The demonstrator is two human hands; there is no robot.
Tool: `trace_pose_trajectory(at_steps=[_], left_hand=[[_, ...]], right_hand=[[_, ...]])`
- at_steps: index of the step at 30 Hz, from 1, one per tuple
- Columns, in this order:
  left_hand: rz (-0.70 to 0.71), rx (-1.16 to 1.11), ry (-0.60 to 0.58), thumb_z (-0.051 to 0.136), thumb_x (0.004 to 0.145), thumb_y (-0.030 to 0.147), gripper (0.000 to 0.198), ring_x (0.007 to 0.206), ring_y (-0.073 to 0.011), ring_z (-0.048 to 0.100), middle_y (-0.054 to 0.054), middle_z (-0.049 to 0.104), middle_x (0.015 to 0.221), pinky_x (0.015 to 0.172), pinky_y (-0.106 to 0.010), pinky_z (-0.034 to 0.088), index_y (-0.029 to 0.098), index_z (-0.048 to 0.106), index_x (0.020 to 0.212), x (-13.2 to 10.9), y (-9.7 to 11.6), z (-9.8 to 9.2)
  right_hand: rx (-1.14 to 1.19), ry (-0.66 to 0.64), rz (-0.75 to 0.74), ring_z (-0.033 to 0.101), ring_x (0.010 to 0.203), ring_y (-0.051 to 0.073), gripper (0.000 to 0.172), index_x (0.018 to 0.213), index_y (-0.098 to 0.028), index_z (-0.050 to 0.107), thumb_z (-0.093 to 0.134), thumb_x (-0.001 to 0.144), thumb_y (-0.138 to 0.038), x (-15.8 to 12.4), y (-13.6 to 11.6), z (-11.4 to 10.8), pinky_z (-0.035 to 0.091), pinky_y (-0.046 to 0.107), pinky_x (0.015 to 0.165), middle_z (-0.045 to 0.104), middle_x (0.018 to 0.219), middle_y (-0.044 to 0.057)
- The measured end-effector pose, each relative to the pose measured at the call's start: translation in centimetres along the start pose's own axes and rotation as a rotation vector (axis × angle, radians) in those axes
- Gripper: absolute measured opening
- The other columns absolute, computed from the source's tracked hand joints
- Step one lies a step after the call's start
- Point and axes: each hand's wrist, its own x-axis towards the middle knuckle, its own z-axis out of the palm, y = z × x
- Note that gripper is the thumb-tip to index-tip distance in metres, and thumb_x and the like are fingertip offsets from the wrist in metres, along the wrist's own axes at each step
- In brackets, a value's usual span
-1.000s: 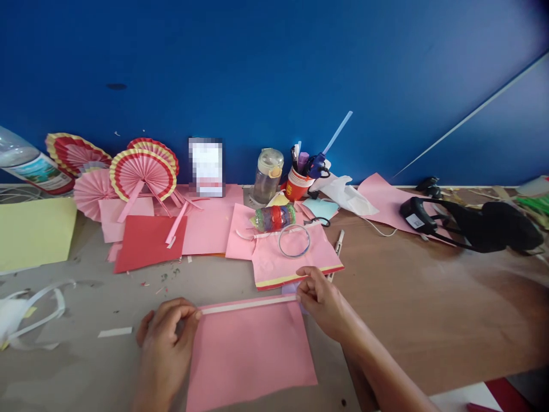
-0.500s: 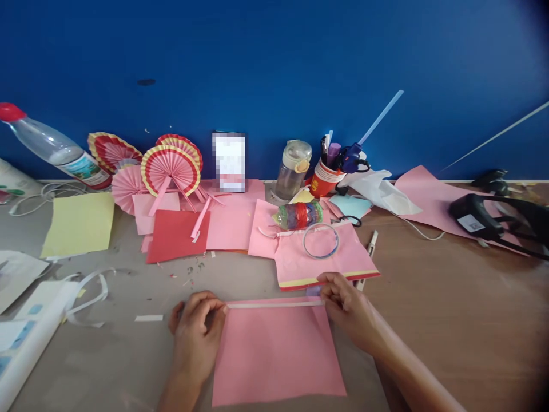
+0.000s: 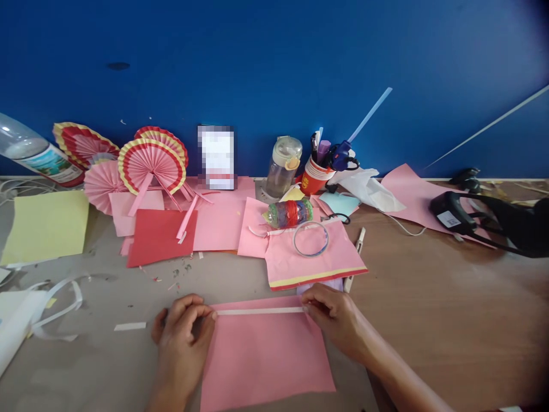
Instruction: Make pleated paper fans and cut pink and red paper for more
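Observation:
A pink paper sheet [image 3: 266, 355] lies flat on the table in front of me. A narrow white strip [image 3: 259, 311] runs along its far edge. My left hand [image 3: 182, 340] pinches the strip's left end with thumb and fingers closed. My right hand [image 3: 332, 315] pinches the strip's right end, fingers closed, at the sheet's far right corner. Just beyond the strip lies a stack of pink, yellow and red paper [image 3: 315, 260] with a clear tape ring [image 3: 310, 238] on it.
Folded paper fans [image 3: 152, 166] stand by the blue wall, with red paper [image 3: 160, 237], yellow paper [image 3: 45, 226], a jar [image 3: 281, 166], a cup of pens and scissors [image 3: 317, 171], a plastic bottle [image 3: 36, 157] and a black headset [image 3: 493, 223]. White strips [image 3: 128, 326] litter the left.
The camera view shifted sideways and back. Both hands keep hold of the white strip's ends, which now lies a little lower against the pink sheet's edge.

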Motion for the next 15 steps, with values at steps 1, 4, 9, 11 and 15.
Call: trace_pose_trajectory(at_steps=[1,4,9,11,15], left_hand=[[-0.003,0.007,0.004,0.051,0.08,0.035,0.019,0.092,-0.0206,0.061,-0.002,0.065,0.094,0.1,-0.044,0.023,0.025,0.062,0.068,0.03,0.04,0.01],[-0.009,0.024,0.0,0.051,0.081,0.034,0.019,0.092,-0.0206,0.061,-0.003,0.064,0.094,0.1,-0.044,0.023,0.025,0.062,0.068,0.15,0.15,0.01],[-0.016,0.047,0.009,0.051,0.081,0.035,0.019,0.092,-0.0205,0.061,-0.003,0.064,0.094,0.1,-0.044,0.023,0.025,0.061,0.068,0.34,0.3,0.1],[-0.015,0.054,0.009,0.051,0.081,0.036,0.02,0.092,-0.0205,0.061,-0.003,0.064,0.094,0.101,-0.044,0.023,0.025,0.061,0.068,0.4,0.38,0.16],[-0.002,0.066,0.01,0.052,0.081,0.036,0.02,0.09,-0.0204,0.061,-0.003,0.064,0.093,0.101,-0.044,0.024,0.024,0.062,0.068,0.46,0.54,0.21]], right_hand=[[-0.003,0.002,0.008,0.045,0.061,0.012,0.011,0.078,-0.02,0.057,0.047,0.083,-0.019,0.08,0.06,0.01,0.034,0.023,0.056,0.052,0.068,-0.002],[-0.005,0.009,0.026,0.045,0.06,0.012,0.011,0.079,-0.02,0.058,0.048,0.083,-0.02,0.3,0.24,-0.03,0.034,0.023,0.055,0.052,0.068,-0.002],[-0.002,-0.004,-0.007,0.048,0.062,0.012,0.013,0.075,-0.019,0.056,0.047,0.083,-0.017,0.63,0.5,0.01,0.035,0.023,0.057,0.054,0.07,-0.002],[-0.017,0.004,-0.026,0.049,0.064,0.012,0.015,0.072,-0.019,0.055,0.046,0.084,-0.016,0.74,0.64,0.09,0.035,0.024,0.058,0.053,0.07,-0.001],[-0.069,0.023,-0.045,0.049,0.064,0.013,0.017,0.071,-0.019,0.055,0.045,0.084,-0.014,0.9,0.64,0.22,0.035,0.024,0.058,0.053,0.069,-0.001]])
